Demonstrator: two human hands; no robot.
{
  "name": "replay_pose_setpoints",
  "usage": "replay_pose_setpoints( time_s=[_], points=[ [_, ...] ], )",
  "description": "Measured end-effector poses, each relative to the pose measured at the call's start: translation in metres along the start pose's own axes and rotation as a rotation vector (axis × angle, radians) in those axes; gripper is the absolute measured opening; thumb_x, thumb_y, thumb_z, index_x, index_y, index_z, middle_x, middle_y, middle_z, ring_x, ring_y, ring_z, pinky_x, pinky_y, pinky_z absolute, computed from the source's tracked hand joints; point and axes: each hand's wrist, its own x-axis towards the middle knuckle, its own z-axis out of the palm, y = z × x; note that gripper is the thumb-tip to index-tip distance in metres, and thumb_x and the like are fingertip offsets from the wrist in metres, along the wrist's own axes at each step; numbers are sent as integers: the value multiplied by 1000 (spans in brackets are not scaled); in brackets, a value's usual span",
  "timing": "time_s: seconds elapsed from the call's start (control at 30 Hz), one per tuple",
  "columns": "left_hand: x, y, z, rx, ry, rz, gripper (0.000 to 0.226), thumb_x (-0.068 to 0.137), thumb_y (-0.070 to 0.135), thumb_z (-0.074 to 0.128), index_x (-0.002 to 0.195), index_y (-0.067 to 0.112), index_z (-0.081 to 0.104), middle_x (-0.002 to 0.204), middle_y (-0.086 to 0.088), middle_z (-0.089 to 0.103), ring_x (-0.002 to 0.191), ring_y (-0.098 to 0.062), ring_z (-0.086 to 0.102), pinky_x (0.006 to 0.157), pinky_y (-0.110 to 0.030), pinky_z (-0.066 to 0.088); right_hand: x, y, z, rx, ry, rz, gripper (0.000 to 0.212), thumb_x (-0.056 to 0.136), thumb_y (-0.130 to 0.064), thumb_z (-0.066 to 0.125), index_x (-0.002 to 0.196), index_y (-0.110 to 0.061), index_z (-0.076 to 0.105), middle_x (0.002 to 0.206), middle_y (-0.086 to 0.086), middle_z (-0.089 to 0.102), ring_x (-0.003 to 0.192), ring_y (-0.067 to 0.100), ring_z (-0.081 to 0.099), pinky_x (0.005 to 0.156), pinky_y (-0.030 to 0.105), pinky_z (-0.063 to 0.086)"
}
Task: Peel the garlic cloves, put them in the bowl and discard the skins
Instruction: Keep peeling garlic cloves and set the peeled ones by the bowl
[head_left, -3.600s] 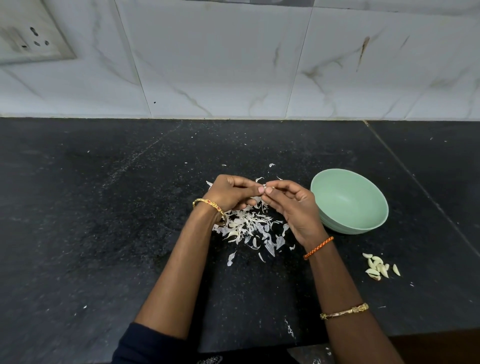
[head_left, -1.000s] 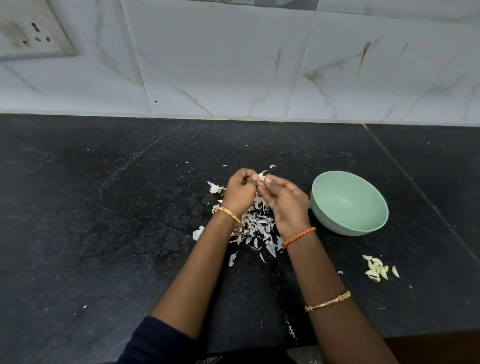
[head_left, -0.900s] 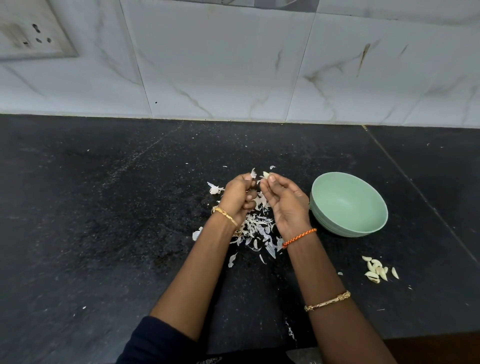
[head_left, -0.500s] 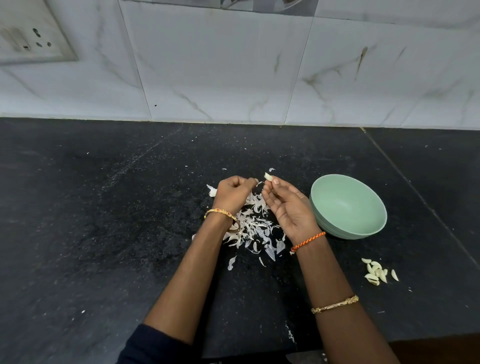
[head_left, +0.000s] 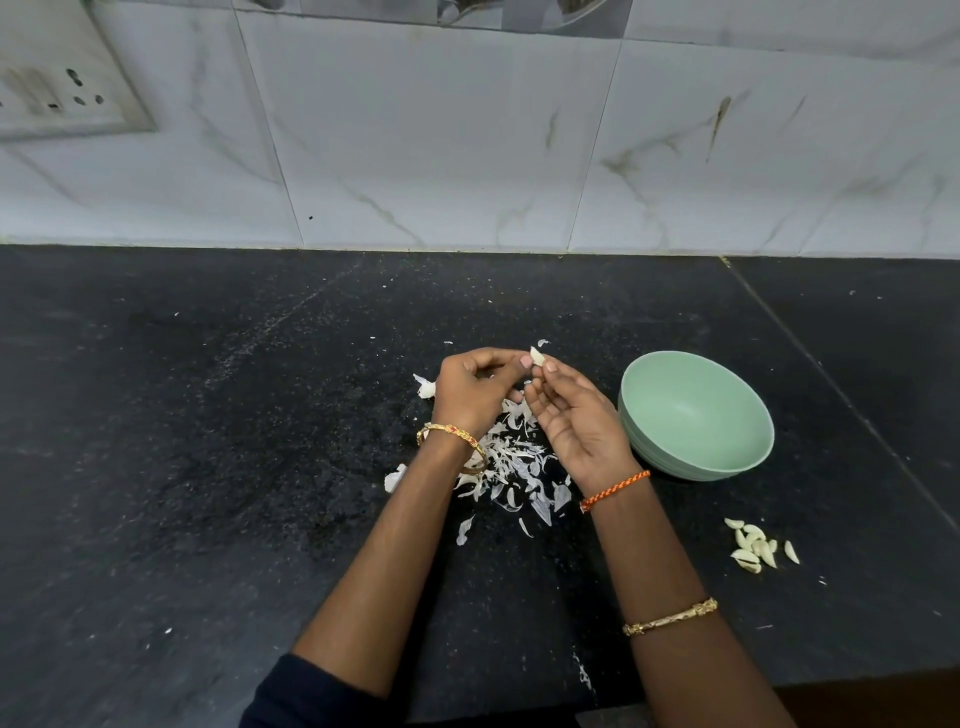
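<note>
While the skins (head_left: 511, 467) lie heaped on the counter (head_left: 208, 467) under the wrists, the left hand (head_left: 475, 387) and right hand (head_left: 574, 415) have lifted slightly and together pinch a clove (head_left: 536, 357), now nearly bare; peeled cloves (head_left: 756, 545) wait near right, and the bowl (head_left: 696, 415) just beyond looks empty

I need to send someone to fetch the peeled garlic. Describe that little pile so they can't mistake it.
Start at the green bowl on the black counter. Nearer the front edge and slightly to its right lies a small cluster of peeled cloves. Unlike the flat, papery white skins scattered under the hands, these are plump, yellowish and crescent-shaped.
</note>
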Motion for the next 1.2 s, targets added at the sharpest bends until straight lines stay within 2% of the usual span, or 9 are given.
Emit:
replay_pose_setpoints(
  time_s=[0.2,0.3,0.4,0.67,0.83,1.0,1.1,1.13,1.2],
  points=[
    [6,-9,-1,124,1,35,10,87,15,67,79,20,70,74,1,68,58,-7,56,56,-20,47,-4,-2,-4,-185,-35,-29,22,89,0,59,111,-3,64,86,9,69,73,11,64,67,22,58],
    [6,-8,-4,222,-77,87,9,89,17,64,81,19,68,73,3,68,61,1,54,60,-16,43,-8,-7,-7,-425,-94,-103,26,90,-2,59,111,-17,66,80,4,70,65,9,62,64,22,56],
    [5,-4,-7,312,-142,90,9,92,18,60,86,15,66,70,10,65,53,8,51,55,-10,38,-11,-11,-7,-579,-163,-142,24,92,-2,57,108,-17,67,78,3,69,63,9,62,63,22,55],
    [8,-1,-13,232,-83,-33,18,98,17,50,81,19,58,65,3,50,52,-10,40,52,-25,35,-9,-14,-15,-604,-188,-191,14,89,-5,62,102,-12,65,92,4,74,78,11,68,66,22,56],
    [8,-1,-18,217,-9,-34,36,99,27,48,66,19,59,66,-9,49,54,-18,41,54,-25,34,-7,-11,-17,-601,-150,-241,17,87,-1,64,96,-14,71,82,-5,70,80,7,63,68,19,55],
    [5,1,-19,190,-116,11,9,86,21,70,77,17,69,71,8,64,55,1,54,55,-14,44,-5,-11,-17,-555,-133,-296,19,87,4,61,97,-9,70,83,4,70,78,9,66,69,19,56],
    [3,0,-18,180,-191,50,6,79,20,75,84,16,74,84,3,73,78,-10,67,70,-22,54,-4,-11,-17,-576,-132,-311,17,86,3,64,95,-9,70,85,3,73,78,10,68,70,21,57],
    [3,-1,-18,188,-189,58,6,79,19,75,84,16,74,84,2,73,77,-12,67,71,-25,54,-3,-12,-17,-593,-137,-310,16,85,3,64,95,-9,71,84,2,73,78,9,68,70,21,57],
    [4,-2,-18,212,-194,61,8,81,16,74,88,12,74,81,4,71,62,3,61,60,-14,48,-3,-13,-19,-627,-144,-309,16,85,2,65,94,-9,71,85,4,73,78,11,68,70,21,57]
  ],
)
